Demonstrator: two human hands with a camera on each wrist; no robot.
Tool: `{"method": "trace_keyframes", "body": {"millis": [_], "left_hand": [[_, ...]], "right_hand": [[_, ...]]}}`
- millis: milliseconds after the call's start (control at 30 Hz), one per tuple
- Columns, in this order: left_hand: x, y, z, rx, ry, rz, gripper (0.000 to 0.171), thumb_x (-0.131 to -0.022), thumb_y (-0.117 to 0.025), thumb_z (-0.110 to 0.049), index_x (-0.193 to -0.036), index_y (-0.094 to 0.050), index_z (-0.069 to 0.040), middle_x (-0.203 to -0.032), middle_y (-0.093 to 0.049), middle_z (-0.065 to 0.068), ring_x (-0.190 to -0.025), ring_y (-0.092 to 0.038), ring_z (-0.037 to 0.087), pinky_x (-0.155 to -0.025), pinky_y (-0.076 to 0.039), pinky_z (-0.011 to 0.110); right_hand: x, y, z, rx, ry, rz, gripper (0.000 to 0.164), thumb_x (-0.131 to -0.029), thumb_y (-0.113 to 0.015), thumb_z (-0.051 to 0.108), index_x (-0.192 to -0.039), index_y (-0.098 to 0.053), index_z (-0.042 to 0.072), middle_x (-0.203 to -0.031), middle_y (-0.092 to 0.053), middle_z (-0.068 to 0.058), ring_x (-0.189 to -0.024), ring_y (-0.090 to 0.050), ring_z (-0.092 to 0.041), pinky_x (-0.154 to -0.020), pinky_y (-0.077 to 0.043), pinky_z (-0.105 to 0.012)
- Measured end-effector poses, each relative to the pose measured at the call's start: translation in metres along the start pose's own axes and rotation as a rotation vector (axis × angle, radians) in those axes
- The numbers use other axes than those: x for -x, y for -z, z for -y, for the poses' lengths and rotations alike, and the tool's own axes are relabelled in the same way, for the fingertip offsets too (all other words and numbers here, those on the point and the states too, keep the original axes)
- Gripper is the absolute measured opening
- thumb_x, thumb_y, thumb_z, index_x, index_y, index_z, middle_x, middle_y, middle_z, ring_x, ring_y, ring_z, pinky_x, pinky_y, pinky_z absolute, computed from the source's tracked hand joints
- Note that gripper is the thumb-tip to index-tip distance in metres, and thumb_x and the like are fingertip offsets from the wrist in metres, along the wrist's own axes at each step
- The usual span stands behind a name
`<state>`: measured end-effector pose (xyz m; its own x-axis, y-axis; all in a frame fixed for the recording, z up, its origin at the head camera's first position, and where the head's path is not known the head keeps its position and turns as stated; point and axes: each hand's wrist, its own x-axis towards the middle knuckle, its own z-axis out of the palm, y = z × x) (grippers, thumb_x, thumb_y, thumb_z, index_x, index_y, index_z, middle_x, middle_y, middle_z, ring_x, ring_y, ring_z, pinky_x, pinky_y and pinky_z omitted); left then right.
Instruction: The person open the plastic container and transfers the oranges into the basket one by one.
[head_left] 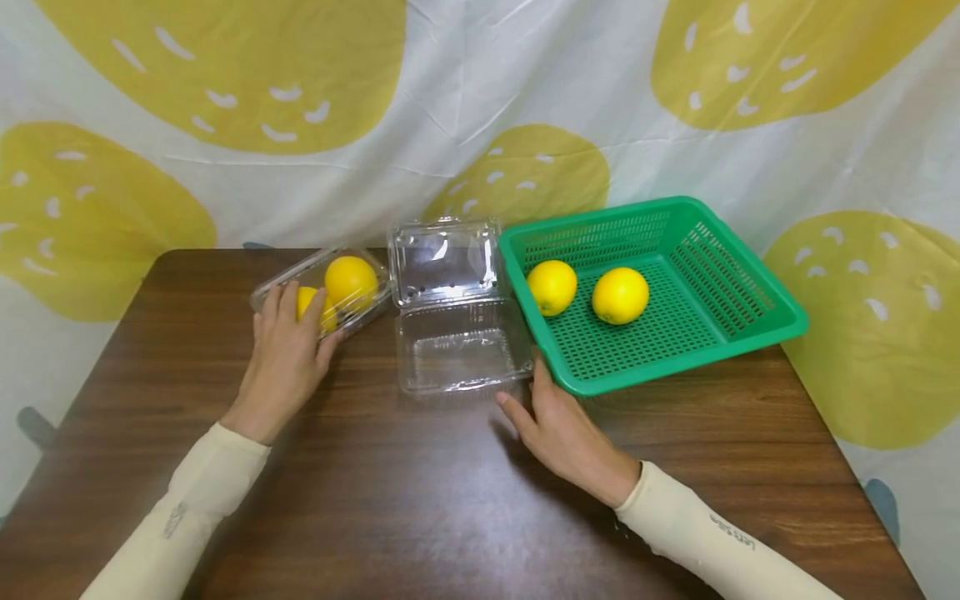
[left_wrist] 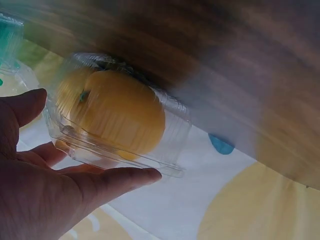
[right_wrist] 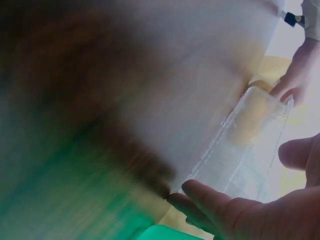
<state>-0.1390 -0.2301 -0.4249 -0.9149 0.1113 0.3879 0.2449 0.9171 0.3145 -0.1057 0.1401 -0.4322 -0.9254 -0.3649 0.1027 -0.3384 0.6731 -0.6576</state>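
Rests left hand point(head_left: 285, 358), released, on clear box point(head_left: 311, 271) of yellow fruits point(head_left: 351, 284) | extends right hand point(head_left: 558, 423), released, beside open clamshell point(head_left: 459, 303)

Here's the head view, above the grip, looking forward and down on left hand point(head_left: 285, 360) and right hand point(head_left: 567, 435). Close in, the left wrist view faces the fruit box point(left_wrist: 176, 125) ahead; the right wrist view, equally near, looks along the open box point(head_left: 461, 348), shared with the head.
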Motion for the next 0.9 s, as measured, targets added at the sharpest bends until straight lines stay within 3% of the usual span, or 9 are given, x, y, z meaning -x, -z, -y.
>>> {"method": "trace_keyframes", "body": {"millis": [300,500,633,900], "left_hand": [[0.02,0.009,-0.001,-0.012,-0.003,-0.025,0.063,-0.1,-0.082,-0.011,-0.152,-0.055,0.011,-0.156,-0.041,0.046,-0.148,-0.033,0.067,-0.108,-0.032,0.095],[0.035,0.015,-0.002,-0.024,-0.022,-0.064,0.062,-0.097,-0.085,-0.01,-0.148,-0.058,0.012,-0.15,-0.045,0.047,-0.143,-0.038,0.067,-0.108,-0.037,0.091],[0.046,0.018,-0.003,-0.038,-0.057,-0.098,0.063,-0.092,-0.088,-0.006,-0.144,-0.06,0.014,-0.146,-0.048,0.049,-0.138,-0.041,0.068,-0.108,-0.038,0.085],[0.068,0.034,-0.011,-0.033,-0.079,-0.055,0.062,-0.09,-0.089,-0.004,-0.143,-0.061,0.015,-0.142,-0.05,0.049,-0.132,-0.044,0.067,-0.112,-0.04,0.082]], "right_hand": [[0.004,-0.001,0.0,-0.07,-0.006,-0.021,0.1,-0.11,-0.071,0.025,-0.175,0.002,0.001,-0.176,-0.023,-0.031,-0.138,-0.062,-0.049,-0.114,-0.055,-0.056],[0.007,0.0,-0.001,-0.09,-0.044,0.024,0.095,-0.112,-0.068,0.024,-0.173,-0.003,-0.006,-0.173,-0.026,-0.036,-0.142,-0.058,-0.049,-0.116,-0.053,-0.056],[0.008,0.001,-0.001,-0.048,-0.053,0.041,0.092,-0.111,-0.069,0.026,-0.17,-0.009,-0.012,-0.171,-0.029,-0.037,-0.139,-0.061,-0.05,-0.116,-0.053,-0.058],[0.008,0.0,0.002,0.03,-0.02,0.037,0.087,-0.109,-0.072,0.024,-0.167,-0.021,-0.016,-0.165,-0.038,-0.04,-0.143,-0.057,-0.049,-0.117,-0.052,-0.06]]}}
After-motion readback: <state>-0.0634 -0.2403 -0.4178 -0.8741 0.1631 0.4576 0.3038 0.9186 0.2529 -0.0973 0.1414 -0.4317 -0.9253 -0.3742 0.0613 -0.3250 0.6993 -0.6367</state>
